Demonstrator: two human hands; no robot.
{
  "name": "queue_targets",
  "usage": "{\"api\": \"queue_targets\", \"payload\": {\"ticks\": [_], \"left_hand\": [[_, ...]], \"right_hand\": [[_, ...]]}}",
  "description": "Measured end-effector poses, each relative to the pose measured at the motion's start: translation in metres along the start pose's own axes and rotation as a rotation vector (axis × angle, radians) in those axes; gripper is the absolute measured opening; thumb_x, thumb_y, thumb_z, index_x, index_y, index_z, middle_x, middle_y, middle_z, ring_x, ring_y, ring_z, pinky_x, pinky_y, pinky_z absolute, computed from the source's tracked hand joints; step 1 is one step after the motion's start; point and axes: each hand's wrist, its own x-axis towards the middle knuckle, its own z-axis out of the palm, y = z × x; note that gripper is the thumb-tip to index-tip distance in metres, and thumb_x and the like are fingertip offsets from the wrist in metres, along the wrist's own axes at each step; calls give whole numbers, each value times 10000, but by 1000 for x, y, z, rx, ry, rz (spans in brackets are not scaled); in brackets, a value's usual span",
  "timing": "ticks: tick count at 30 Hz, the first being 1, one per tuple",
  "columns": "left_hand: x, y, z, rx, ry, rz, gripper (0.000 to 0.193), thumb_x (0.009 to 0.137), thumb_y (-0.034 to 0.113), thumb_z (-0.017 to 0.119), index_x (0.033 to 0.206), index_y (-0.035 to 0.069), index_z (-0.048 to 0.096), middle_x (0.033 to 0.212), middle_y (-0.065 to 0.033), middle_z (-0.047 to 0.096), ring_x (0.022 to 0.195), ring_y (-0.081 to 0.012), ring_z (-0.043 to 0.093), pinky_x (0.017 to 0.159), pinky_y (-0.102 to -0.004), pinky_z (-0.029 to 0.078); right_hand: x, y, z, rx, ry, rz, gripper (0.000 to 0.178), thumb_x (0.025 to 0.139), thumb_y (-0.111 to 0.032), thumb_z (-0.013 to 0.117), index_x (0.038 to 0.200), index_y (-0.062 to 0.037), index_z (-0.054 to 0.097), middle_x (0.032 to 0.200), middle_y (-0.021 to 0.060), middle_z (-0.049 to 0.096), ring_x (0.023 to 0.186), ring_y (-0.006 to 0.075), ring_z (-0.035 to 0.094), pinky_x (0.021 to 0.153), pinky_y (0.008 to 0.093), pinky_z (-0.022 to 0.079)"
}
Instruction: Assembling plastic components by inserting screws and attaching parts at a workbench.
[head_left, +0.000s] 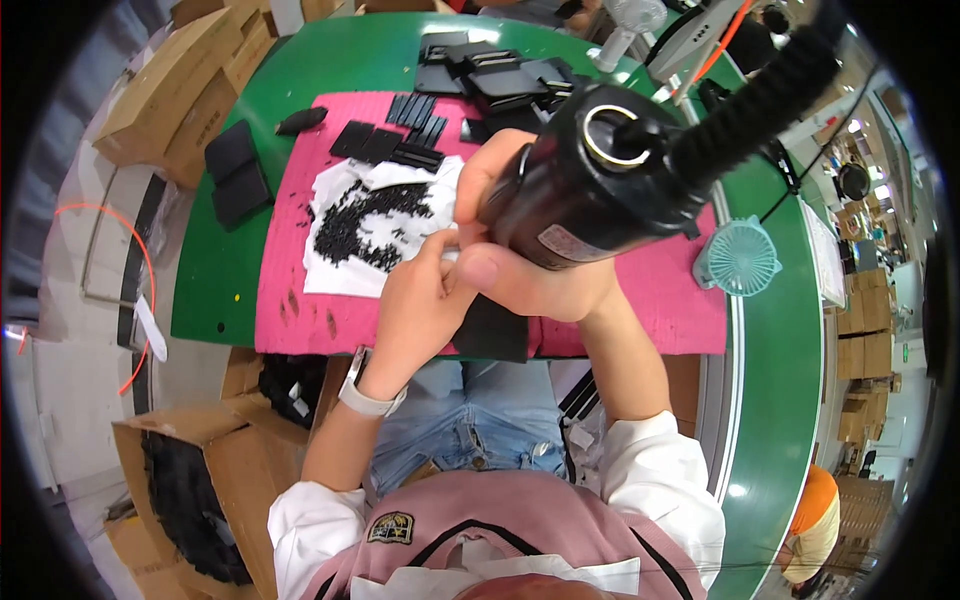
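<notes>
My right hand [540,285] is wrapped round a black electric screwdriver [590,175], with a metal ring at its top end and a thick ribbed cord rising to the upper right. Close beside it, my left hand [428,295] is closed, fingertips together near the tool's lower end; what they pinch is hidden. Below both hands a flat black piece [495,330] lies at the near edge of the pink mat [640,335]. Left of the hands, many small black pieces [345,228] are scattered over a white cloth [330,278].
Flat black panels [490,75] are piled at the back of the green table [330,50]. Black strips [415,115] and blocks [368,143] lie behind the cloth. Two black panels [238,178] rest at left, a teal fan [740,257] at right. Cardboard boxes [235,480] stand lower left.
</notes>
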Motion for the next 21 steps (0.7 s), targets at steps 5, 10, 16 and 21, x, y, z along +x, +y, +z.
{"api": "queue_targets", "payload": {"ticks": [5,10,16,21], "left_hand": [[-19,27,-9,20,-15,-156,530,784,190,691,1209,-1,437,596,-85,545,492,-229,534,474,-351,401],[-44,51,-7,-307,-15,-92,562,755,25,695,1238,8,409,853,-105,612,707,-170,617,603,-273,488],[-53,61,-10,-371,226,0,341,785,-56,646,1076,-13,474,885,-85,624,803,-107,597,720,-234,481],[-49,72,-36,-178,318,249,222,742,-69,673,938,-21,579,797,-123,641,675,-210,651,610,-290,509]], "right_hand": [[-19,-11,-37,211,338,178,540,789,-207,679,1213,17,432,683,56,510,513,134,515,479,273,422],[-65,39,-111,-317,498,318,554,780,-107,696,1259,-15,434,944,66,575,788,158,561,705,264,482],[-61,8,-100,-1286,374,528,648,766,-302,718,1299,-52,447,1130,183,517,1012,291,539,779,377,485],[-37,-25,-55,-1136,-106,-4,661,732,-413,719,1247,-57,509,1142,178,548,1027,354,555,809,419,490]]}}
